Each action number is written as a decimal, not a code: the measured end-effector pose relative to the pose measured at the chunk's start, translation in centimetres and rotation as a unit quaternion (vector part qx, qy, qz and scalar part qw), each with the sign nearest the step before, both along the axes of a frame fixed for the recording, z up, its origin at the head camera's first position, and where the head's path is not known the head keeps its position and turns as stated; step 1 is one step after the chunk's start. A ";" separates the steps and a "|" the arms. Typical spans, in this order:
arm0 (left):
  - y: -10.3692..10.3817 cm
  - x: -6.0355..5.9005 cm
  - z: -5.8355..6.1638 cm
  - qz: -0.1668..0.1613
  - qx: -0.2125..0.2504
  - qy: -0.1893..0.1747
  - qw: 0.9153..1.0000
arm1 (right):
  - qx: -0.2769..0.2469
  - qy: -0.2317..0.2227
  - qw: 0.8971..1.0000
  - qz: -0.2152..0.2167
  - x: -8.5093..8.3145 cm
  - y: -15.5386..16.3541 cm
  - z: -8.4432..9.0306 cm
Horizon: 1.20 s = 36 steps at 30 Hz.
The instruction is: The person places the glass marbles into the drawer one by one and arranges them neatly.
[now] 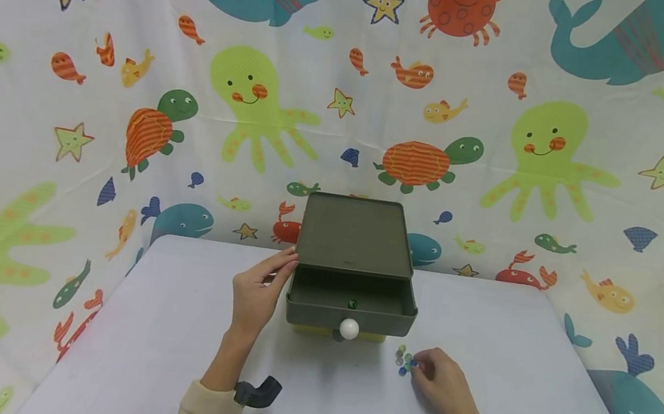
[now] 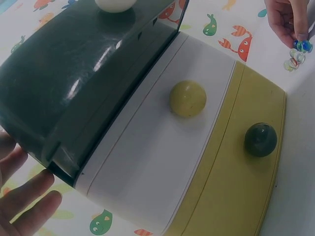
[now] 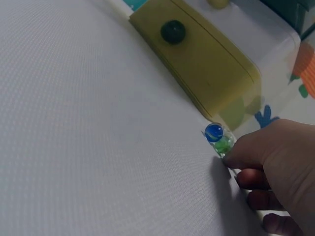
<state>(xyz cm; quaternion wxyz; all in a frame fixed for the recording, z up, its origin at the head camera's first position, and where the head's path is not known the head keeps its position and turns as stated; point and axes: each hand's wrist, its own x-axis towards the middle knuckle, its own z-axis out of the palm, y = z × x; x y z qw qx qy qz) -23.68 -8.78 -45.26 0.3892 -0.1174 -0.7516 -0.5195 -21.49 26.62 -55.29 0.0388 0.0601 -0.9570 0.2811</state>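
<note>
Right hand (image 1: pixel 441 384): I see its fingertips pinching marbles (image 1: pixel 405 361) on the worktop (image 1: pixel 160 324), just right of the chest's front.
Left hand (image 1: pixel 258 289): fingers straight, resting against the left side of the drawer chest (image 1: pixel 356 239).
Bearing: open top drawer (image 1: pixel 349 306) lies up-left of the right hand, which is nearer the marbles.
Inside drawer: one green marble (image 1: pixel 351 304).
In the way: white knob (image 1: pixel 349 328) and drawer front wall.
</note>
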 end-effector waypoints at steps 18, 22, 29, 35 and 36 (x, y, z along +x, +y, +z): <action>0.3 -0.4 -0.3 0.000 -0.004 -0.001 1.000 | -0.012 0.005 1.000 0.012 -1.0 0.9 -0.4; 0.4 -0.5 -0.3 0.000 -0.004 -0.002 1.000 | -0.020 0.004 1.000 0.014 -1.2 1.1 -0.4; 0.7 -0.7 -0.2 0.006 0.000 -0.002 1.000 | -0.030 -0.006 0.999 0.015 -1.6 1.4 -0.3; 1.0 -0.9 -0.2 0.010 0.000 -0.003 1.000 | -0.033 0.004 0.999 0.018 -1.8 1.7 -0.3; 1.0 -0.9 -0.2 0.011 0.000 -0.002 1.000 | -0.034 0.007 0.999 0.018 -1.8 1.7 -0.3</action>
